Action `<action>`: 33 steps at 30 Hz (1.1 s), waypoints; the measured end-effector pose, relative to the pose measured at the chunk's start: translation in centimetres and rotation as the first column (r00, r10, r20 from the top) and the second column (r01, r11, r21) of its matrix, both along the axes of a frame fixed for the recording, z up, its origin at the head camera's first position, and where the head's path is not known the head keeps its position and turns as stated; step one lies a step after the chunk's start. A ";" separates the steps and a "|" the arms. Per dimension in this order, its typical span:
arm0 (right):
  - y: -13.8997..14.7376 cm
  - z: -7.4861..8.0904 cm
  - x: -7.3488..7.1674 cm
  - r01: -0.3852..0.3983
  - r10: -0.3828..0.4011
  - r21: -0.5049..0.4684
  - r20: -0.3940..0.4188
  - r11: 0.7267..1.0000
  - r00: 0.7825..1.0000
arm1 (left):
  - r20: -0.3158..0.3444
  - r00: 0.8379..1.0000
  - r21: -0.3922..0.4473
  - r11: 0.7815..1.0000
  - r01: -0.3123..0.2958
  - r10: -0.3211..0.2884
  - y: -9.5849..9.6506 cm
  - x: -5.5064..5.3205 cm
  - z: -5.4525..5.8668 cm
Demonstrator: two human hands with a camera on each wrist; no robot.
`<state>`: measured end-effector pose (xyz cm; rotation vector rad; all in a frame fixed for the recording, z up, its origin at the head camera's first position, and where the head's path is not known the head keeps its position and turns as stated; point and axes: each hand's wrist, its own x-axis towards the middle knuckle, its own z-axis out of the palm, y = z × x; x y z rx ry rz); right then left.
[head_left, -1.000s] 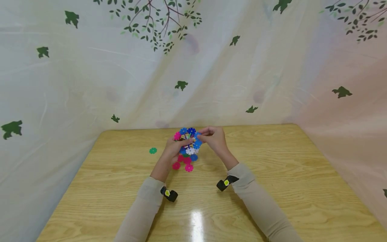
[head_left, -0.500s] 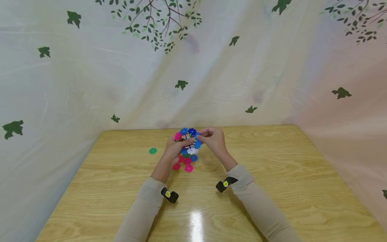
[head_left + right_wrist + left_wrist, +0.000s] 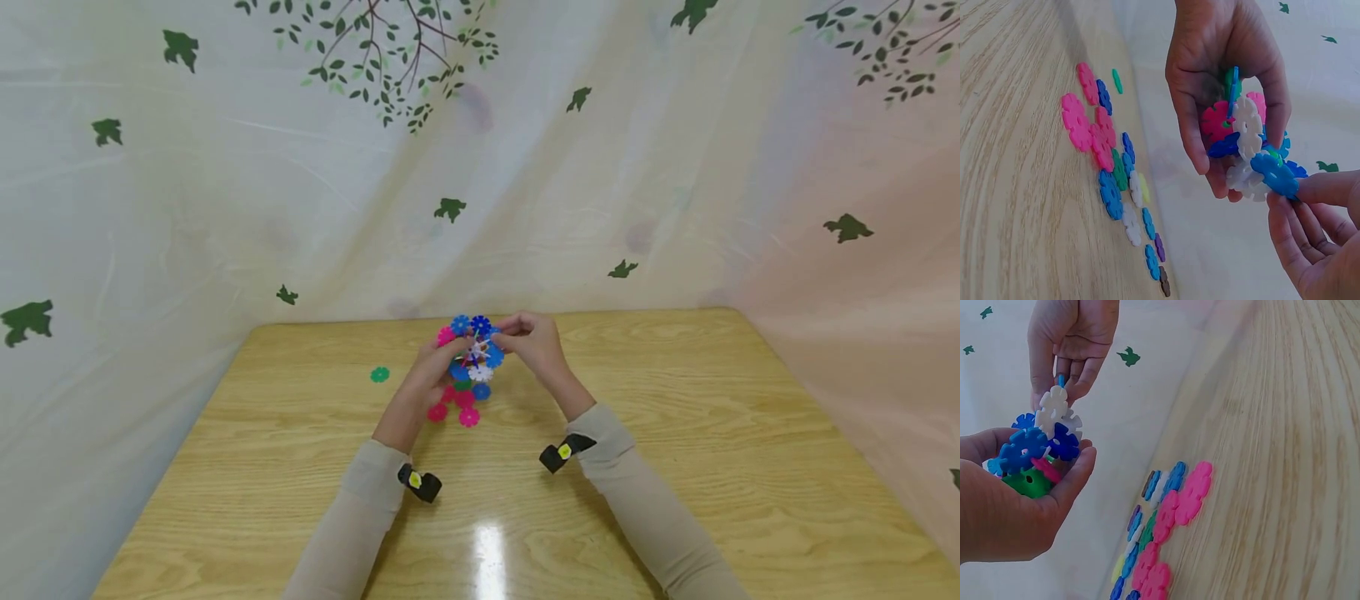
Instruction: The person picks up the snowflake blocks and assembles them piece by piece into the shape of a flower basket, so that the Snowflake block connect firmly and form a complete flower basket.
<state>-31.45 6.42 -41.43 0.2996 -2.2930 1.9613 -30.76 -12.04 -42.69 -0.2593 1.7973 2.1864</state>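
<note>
Patterned cloth (image 3: 525, 158) behind a wooden table (image 3: 712, 467). Near the far edge, cupped in the left hand (image 3: 427, 367) above flat-lying discs (image 3: 465, 399): a flower-disc cluster (image 3: 1247, 128), presumably steadied to free its other side. Pinched in the right hand (image 3: 536, 345): a blue disc (image 3: 1275, 175) against it; cannot tell whether joined. Toward the far left corner: a green disc (image 3: 380, 375).

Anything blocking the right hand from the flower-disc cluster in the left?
Nothing visible. The right hand pinches a blue disc right at the cluster; whether they're joined, I can't tell. The left hand holds the cluster from its other side; the other discs lie on the table, out of the way.
</note>
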 end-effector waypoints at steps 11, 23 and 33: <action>0.6 1.0 0.2 -0.059 0.077 0.171 -0.097 0.984 0.992 | 0.059 0.998 0.057 0.998 -0.030 0.027 -0.1 -0.1 0.4; 0.2 1.2 1.2 -0.051 0.502 0.755 -0.382 0.654 0.776 | -0.049 0.991 0.120 0.984 0.133 -0.128 -0.4 0.2 0.6; 0.9 -0.2 1.1 0.200 0.514 0.753 -0.593 0.627 0.619 | -0.205 0.925 0.120 0.930 0.348 -0.319 -0.5 0.3 1.0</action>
